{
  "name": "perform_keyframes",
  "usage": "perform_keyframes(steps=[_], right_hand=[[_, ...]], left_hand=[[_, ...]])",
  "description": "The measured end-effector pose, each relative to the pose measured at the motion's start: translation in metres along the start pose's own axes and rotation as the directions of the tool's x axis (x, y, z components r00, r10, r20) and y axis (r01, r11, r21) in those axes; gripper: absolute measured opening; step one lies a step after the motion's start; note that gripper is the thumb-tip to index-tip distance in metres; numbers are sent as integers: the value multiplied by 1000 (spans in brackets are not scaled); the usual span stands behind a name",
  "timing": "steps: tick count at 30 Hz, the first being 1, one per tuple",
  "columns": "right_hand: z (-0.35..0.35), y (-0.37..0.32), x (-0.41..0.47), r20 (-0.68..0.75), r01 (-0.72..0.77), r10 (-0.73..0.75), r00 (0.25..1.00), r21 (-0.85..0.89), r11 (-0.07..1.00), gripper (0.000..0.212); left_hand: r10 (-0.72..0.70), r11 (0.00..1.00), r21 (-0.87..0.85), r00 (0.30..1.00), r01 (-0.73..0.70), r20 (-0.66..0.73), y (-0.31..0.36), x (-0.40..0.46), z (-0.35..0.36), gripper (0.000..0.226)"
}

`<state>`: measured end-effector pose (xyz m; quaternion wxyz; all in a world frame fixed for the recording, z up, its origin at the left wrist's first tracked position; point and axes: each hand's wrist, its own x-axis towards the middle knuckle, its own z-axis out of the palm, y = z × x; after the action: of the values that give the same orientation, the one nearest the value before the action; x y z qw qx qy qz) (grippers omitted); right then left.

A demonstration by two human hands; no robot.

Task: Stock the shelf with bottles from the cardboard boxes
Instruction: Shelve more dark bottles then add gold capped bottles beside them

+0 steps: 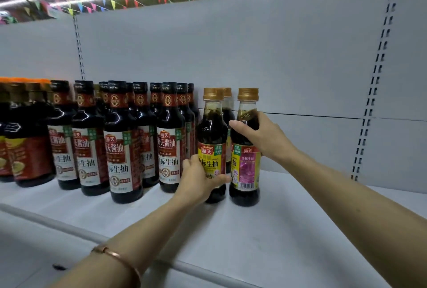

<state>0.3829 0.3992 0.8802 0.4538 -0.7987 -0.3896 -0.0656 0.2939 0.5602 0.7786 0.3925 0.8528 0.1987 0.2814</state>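
Two gold-capped soy sauce bottles with yellow labels stand side by side on the white shelf (288, 218). My left hand (198, 181) grips the lower body of the left gold-capped bottle (211, 132). My right hand (263, 136) grips the shoulder of the right gold-capped bottle (247, 172), whose label shows a barcode. A third gold-capped bottle (228, 112) stands behind and between them, mostly hidden. No cardboard box is in view.
Rows of dark-capped soy sauce bottles (124, 146) with red and white labels fill the shelf to the left. Wider orange-capped bottles (25, 139) stand at the far left. A white rail (76, 230) runs along the shelf's front edge. The shelf's white back panel (277, 56) rises behind.
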Motion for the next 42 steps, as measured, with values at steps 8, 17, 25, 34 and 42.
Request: perform_keyframes(steps=[8, 17, 25, 34, 42], right_hand=[[-4, 15, -16, 87, -74, 71, 994, 22, 997, 82], [-2, 30, 18, 109, -128, 125, 986, 15, 992, 75], [-13, 35, 37, 119, -107, 116, 986, -76, 991, 63], [-16, 49, 57, 119, -95, 107, 987, -103, 990, 68], [-22, 54, 61, 98, -58, 70, 993, -128, 990, 70]], left_hand=[[-85, 994, 87, 983, 72, 164, 8, 13, -9, 109], [-5, 996, 91, 1000, 4, 10, 21, 7, 2, 68], [-10, 993, 120, 1000, 10, 3, 21, 21, 8, 73], [-26, 993, 112, 1000, 25, 13, 19, 30, 8, 74], [-3, 987, 163, 1000, 0, 21, 20, 30, 8, 74]])
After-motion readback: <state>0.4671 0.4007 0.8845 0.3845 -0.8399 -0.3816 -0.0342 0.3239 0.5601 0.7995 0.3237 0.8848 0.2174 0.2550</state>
